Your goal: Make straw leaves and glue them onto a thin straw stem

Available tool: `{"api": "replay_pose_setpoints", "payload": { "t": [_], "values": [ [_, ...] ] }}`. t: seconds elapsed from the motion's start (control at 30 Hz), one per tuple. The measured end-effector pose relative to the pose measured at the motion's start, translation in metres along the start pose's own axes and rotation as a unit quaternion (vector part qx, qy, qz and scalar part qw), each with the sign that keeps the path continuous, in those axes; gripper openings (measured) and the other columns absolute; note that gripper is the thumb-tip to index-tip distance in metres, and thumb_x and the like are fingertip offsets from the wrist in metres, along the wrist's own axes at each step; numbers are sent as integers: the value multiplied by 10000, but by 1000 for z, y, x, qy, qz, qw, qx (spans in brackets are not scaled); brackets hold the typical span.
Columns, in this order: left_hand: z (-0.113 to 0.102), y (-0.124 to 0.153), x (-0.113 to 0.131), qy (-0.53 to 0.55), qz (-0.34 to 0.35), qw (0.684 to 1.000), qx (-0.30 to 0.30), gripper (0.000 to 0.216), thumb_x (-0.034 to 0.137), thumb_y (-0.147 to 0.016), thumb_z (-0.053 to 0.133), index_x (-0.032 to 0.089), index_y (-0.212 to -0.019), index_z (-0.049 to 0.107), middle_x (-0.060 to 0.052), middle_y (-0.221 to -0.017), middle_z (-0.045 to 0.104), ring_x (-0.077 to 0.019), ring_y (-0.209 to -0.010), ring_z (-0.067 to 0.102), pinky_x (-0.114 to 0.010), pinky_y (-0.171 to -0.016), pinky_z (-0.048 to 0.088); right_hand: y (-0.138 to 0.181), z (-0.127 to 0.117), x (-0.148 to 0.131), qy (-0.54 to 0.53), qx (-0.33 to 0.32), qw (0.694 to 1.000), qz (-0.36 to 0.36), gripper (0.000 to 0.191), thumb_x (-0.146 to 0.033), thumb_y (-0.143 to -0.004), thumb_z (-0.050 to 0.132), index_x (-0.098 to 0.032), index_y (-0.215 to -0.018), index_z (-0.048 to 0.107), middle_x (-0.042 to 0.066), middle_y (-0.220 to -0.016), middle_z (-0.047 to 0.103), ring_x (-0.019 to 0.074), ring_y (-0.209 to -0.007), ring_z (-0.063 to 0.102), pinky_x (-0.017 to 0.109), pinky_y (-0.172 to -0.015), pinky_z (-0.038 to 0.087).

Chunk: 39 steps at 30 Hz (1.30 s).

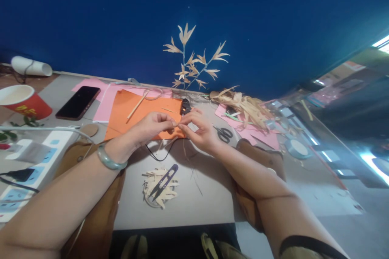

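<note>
My left hand (pixel 154 126) and my right hand (pixel 199 128) meet fingertip to fingertip over an orange sheet (pixel 121 109). Both are pinched closed on something small and thin; fingers mostly cover it, so its kind is unclear. A green bangle (pixel 111 158) circles my left wrist. Below the hands, thread snips (pixel 164 182) lie across a small dish of pale cut strips (pixel 152 180). Thin strands and a black cord (pixel 156 158) trail just under the fingers. Behind stands a branch with pale dried-leaf flowers (pixel 192 68).
A heap of dried husks (pixel 246 107) lies on pink paper at the right, near black-handled scissors (pixel 224 134). To the left are a phone (pixel 78 102), a red paper cup (pixel 26 103) and a white power strip (pixel 45 162). The blue wall (pixel 121 28) rises behind.
</note>
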<state>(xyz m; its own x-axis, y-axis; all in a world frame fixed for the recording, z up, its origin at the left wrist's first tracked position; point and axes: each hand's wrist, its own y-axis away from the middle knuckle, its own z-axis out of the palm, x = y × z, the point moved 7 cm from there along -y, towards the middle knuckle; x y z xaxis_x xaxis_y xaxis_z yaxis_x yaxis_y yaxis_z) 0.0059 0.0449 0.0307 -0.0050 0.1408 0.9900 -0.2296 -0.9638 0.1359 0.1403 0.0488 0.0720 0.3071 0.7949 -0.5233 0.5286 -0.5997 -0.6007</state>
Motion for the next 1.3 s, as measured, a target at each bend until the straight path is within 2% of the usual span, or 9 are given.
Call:
{"api": "replay_pose_setpoints", "payload": {
  "t": [0.27,0.47,0.63,1.03,1.3],
  "values": [
    [1,0,0,-4,-8,1000,5,148,298,-653,663,153,-626,645,-9,-598,614,-132,-637,551,-281,-706,433,0,-1,0,5,2,1000,3,137,-262,-884,593,-213,-757,582,12,-767,684,164,-752,622,420,-931,373],
    [-1,-1,-1,-9,-1,1000,8,200,346,-689,643,155,-633,659,-26,-621,630,-142,-657,568,-294,-731,444,0,-2,0,-2,9,1000,-3,139,-243,-876,594,-210,-743,572,5,-737,670,158,-720,610,417,-907,380],
    [0,0,-1,-8,0,1000,2,231,360,-656,717,157,-598,625,-16,-613,618,-128,-635,546,-273,-679,428,0,-1,-1,0,8,1000,0,140,-252,-879,585,-213,-746,568,8,-742,674,160,-716,610,424,-913,382],
    [1,2,2,19,-1,1000,-22,247,361,-622,780,157,-622,640,-9,-636,623,-117,-639,543,-273,-681,441,1,-4,0,9,26,1000,-5,144,-255,-887,575,-216,-749,561,6,-746,666,164,-714,603,425,-903,388],
    [-3,-2,-1,29,6,1000,9,284,431,-709,691,147,-700,677,-46,-704,666,-149,-690,590,-321,-764,463,1,-5,2,4,36,999,6,156,-253,-880,582,-213,-730,563,11,-728,654,169,-725,589,411,-860,408]
  ]
}}
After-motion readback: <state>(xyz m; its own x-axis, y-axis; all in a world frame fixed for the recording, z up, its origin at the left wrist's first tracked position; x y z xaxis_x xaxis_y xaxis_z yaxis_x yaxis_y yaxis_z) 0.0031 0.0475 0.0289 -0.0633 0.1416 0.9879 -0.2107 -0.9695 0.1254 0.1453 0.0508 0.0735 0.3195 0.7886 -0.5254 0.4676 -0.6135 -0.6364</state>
